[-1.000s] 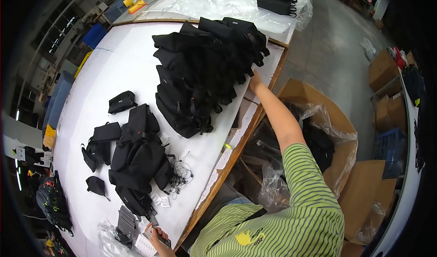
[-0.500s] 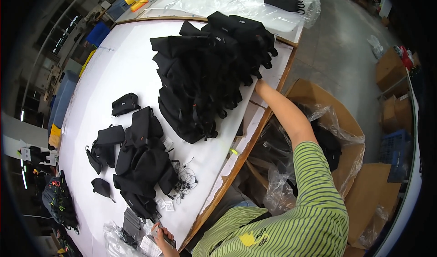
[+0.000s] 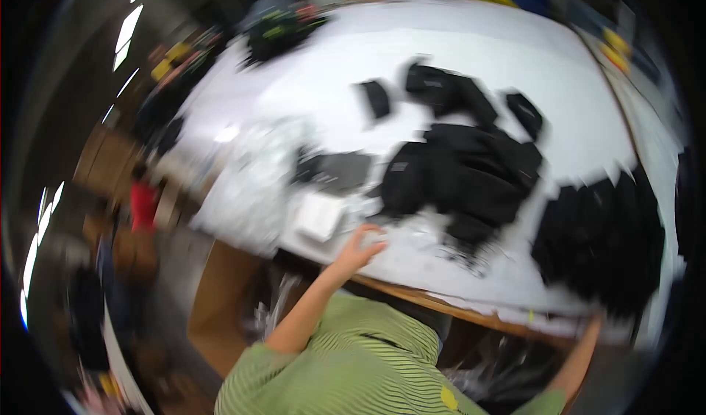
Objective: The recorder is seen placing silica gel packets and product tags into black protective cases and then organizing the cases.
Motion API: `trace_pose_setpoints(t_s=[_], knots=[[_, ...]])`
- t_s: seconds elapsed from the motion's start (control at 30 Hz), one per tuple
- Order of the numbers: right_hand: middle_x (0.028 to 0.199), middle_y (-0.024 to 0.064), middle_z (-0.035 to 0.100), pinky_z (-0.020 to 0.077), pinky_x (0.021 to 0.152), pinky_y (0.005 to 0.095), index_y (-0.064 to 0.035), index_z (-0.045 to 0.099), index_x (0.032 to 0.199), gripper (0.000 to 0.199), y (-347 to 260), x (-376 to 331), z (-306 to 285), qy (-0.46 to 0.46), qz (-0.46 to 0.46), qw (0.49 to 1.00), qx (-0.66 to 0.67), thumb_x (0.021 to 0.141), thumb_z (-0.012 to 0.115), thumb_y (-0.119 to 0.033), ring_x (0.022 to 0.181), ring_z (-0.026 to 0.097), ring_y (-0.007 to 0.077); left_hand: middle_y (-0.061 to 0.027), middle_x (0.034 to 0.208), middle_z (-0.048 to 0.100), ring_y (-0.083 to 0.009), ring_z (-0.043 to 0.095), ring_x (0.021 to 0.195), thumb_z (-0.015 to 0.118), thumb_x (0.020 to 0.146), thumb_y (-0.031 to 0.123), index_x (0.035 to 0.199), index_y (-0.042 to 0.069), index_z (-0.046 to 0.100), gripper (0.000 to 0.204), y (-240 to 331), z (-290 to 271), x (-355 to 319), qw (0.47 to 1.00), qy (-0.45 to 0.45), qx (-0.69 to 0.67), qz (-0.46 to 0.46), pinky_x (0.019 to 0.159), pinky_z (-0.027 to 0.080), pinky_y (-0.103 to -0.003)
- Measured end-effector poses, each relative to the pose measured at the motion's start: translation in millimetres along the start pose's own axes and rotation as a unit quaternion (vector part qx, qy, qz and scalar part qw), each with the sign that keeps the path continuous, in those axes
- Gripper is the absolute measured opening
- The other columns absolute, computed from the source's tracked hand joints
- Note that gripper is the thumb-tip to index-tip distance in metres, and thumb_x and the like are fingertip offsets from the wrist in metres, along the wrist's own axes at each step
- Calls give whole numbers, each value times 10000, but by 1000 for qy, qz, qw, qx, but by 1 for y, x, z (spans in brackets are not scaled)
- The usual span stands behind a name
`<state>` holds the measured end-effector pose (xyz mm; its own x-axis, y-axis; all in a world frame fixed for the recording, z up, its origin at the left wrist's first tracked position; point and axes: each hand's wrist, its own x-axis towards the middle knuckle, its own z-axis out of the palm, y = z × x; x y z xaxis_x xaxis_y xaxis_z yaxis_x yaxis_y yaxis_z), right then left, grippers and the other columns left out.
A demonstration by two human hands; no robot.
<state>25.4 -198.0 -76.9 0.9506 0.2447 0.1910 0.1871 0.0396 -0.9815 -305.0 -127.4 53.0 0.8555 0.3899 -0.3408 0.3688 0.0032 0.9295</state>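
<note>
A white counter [image 3: 309, 55] spreads around the middle pile [image 3: 471, 172] of black bags, which serves here as the landmark. Right of that pile lies the right heap [image 3: 603, 238] of black bags, its long axis lost in blur. Left of the pile sits clear plastic wrapping [image 3: 254, 180]; between them, a dark grey stack [image 3: 344, 171] and, nearer the person, white paper [image 3: 320, 216]. The left hand [image 3: 362, 247], below-left of the pile near the paper, has thumb and bent fingers apart, nothing visible between. The right hand [image 3: 597, 323], far nearer the right heap, is at its near edge; its fingers are hidden or blurred, so I cannot tell their grip. Thin cords [image 3: 467, 257] blur just below the pile.
</note>
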Motion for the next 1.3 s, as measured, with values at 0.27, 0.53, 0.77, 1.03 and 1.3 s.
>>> trace_pose_setpoints(t_s=[0.27, 0.53, 0.77, 1.03, 1.3], knots=[[1174, 129, 577, 426, 921, 368, -16, 505, 1252, 366, -33, -84, 182, -204, -51, 977, 20, 933, 520, -195, 1069, 535, 267, -55, 1026, 479, -135, 413, 866, 640, 832, 462, 1111, 125, 498, 460, 2, -18, -17, 1000, 13, -14, 24, 734, 355, -267], [1172, 128, 578, 426, 919, 366, -16, 509, 1248, 362, 19, -83, 117, -129, -55, 989, -38, 932, 523, -191, 1066, 536, 264, -28, 908, 463, -81, 377, 655, 638, 833, 461, 1100, 126, 488, 454, -1, -8, -6, 999, -20, 0, 39, 600, 343, -234], [1171, 127, 579, 427, 918, 365, -16, 513, 1245, 358, 27, -74, 61, -62, -84, 991, -86, 931, 526, -187, 1064, 537, 262, -32, 942, 466, -86, 377, 667, 636, 834, 464, 1103, 125, 490, 457, 0, -8, -9, 999, -21, 7, 35, 619, 349, -239], [1168, 126, 580, 427, 916, 364, -15, 517, 1241, 354, 29, -65, 1, 3, -117, 982, -148, 929, 530, -182, 1060, 538, 259, -82, 1111, 505, -193, 399, 1186, 625, 848, 451, 1086, 112, 513, 429, -15, -16, -5, 998, -15, 7, 66, 1004, 289, -329], [1166, 125, 581, 427, 915, 363, -15, 521, 1237, 350, 21, -51, -46, 66, -152, 965, -202, 928, 533, -178, 1057, 539, 256, -52, 1075, 502, -155, 449, 1046, 628, 845, 456, 1093, 115, 516, 436, -15, -24, -7, 999, -3, -9, 51, 893, 357, -292]])
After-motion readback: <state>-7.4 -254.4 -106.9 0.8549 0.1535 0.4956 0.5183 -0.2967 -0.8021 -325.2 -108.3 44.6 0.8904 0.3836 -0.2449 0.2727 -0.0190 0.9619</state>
